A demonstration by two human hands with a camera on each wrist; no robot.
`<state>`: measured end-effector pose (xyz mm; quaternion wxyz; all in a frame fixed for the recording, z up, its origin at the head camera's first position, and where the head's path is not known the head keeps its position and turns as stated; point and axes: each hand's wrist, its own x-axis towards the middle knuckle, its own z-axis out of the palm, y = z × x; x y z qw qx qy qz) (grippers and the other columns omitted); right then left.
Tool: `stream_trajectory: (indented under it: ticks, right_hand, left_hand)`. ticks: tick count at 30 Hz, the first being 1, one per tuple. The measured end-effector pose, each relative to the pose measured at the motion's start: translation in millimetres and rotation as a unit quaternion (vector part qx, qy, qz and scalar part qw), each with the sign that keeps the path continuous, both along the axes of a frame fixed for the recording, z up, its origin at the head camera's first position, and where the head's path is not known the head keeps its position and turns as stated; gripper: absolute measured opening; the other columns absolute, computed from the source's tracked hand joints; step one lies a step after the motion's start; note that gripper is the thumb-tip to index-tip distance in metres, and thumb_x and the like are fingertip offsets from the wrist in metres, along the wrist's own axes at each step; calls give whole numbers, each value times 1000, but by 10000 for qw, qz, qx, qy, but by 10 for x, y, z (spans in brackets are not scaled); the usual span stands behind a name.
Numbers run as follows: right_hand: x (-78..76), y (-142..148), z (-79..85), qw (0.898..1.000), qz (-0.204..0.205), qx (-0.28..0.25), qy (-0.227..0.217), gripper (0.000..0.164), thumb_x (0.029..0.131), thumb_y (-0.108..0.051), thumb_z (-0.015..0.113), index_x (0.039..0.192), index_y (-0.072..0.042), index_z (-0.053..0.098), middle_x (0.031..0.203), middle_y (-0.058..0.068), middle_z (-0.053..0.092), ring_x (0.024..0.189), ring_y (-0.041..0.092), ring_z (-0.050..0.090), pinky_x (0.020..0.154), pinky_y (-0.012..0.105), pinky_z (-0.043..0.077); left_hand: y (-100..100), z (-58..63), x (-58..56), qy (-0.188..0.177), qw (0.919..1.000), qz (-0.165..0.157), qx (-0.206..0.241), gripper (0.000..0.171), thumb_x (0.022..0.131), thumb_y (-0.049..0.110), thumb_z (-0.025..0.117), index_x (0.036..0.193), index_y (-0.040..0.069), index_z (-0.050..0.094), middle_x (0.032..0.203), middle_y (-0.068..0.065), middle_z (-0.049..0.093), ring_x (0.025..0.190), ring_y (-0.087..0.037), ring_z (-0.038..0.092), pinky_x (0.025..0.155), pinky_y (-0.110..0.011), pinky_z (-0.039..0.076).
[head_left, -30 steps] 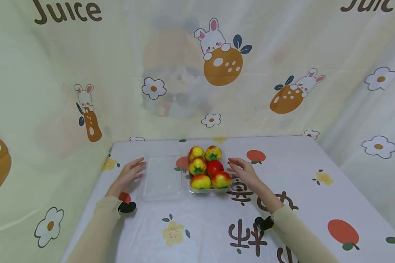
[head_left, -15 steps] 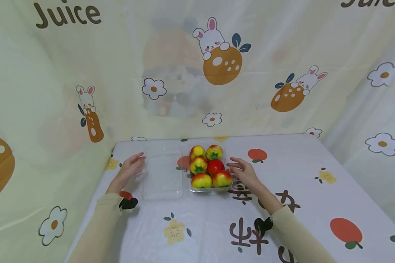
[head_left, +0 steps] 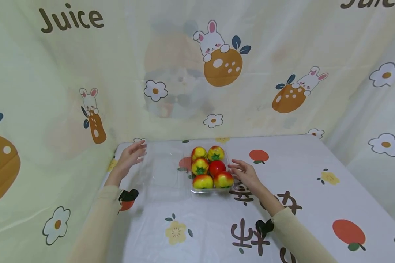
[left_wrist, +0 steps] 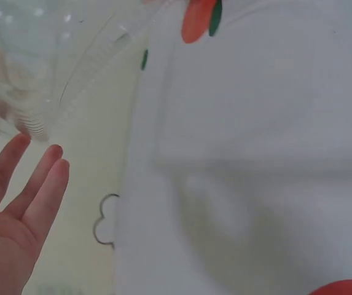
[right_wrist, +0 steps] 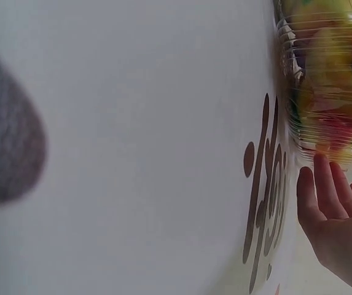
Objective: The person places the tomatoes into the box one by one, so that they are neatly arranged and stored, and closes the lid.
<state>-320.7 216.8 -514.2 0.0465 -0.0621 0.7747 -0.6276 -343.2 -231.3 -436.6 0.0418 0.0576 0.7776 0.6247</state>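
A clear plastic clamshell box (head_left: 204,190) holds several glossy yellow-and-red fruits (head_left: 200,167) with green leafy caps, plus a plain red one (head_left: 217,167). Its transparent lid (head_left: 164,171), hinged on the box's left side, is lifted off the table at its outer edge. My left hand (head_left: 128,159) is raised at that edge; in the left wrist view its straight fingers (left_wrist: 43,200) meet the lid's ribbed rim (left_wrist: 31,126). On the box's other side, my right hand (head_left: 247,174) rests relaxed fingertips against the ribbed wall (right_wrist: 323,123).
The table has a white printed cloth (head_left: 214,233) with fruits, flowers and dark lettering. Behind and beside it hangs a cream curtain (head_left: 125,106) with rabbits and flowers. A black heart-shaped piece sits at each wrist.
My left hand has risen and moved away from me, and the lid's outer edge has come up with it. My right hand and the filled box stay in place.
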Motion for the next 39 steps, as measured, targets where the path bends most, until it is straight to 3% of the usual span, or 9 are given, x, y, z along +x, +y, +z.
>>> stream_trajectory:
  ticks: [12, 19, 27, 39]
  right_hand:
    - [12, 36, -52, 9999, -71, 112, -67, 46, 105, -18, 48, 146, 3, 40, 133, 27, 57, 117, 37, 60, 94, 42, 52]
    - [54, 65, -70, 9994, -104, 250, -203, 44, 104, -19, 49, 144, -1, 45, 132, 23, 59, 114, 32, 62, 91, 38, 55]
    - [125, 78, -76, 9994, -50, 310, -108, 45, 104, -21, 50, 144, 0, 45, 131, 23, 60, 114, 33, 63, 92, 40, 55]
    - [156, 96, -89, 9993, -31, 323, -167, 43, 104, -21, 50, 142, 0, 48, 129, 23, 61, 109, 32, 65, 94, 43, 53]
  left_hand:
    - [248, 374, -19, 572, 9977, -50, -360, 52, 102, 19, 54, 151, 8, 39, 147, -19, 46, 130, -34, 48, 107, -49, 41]
    - [444, 672, 101, 702, 9962, -269, -432, 53, 102, 13, 52, 152, 3, 35, 149, -23, 42, 132, -39, 46, 108, -51, 40]
    - [592, 654, -57, 1022, 9928, -359, -516, 52, 102, 19, 55, 150, 9, 40, 147, -17, 48, 128, -34, 52, 107, -46, 43]
    - [836, 752, -140, 1279, 9877, -666, -603, 51, 101, 18, 57, 149, 7, 43, 143, -16, 52, 127, -31, 53, 107, -45, 43]
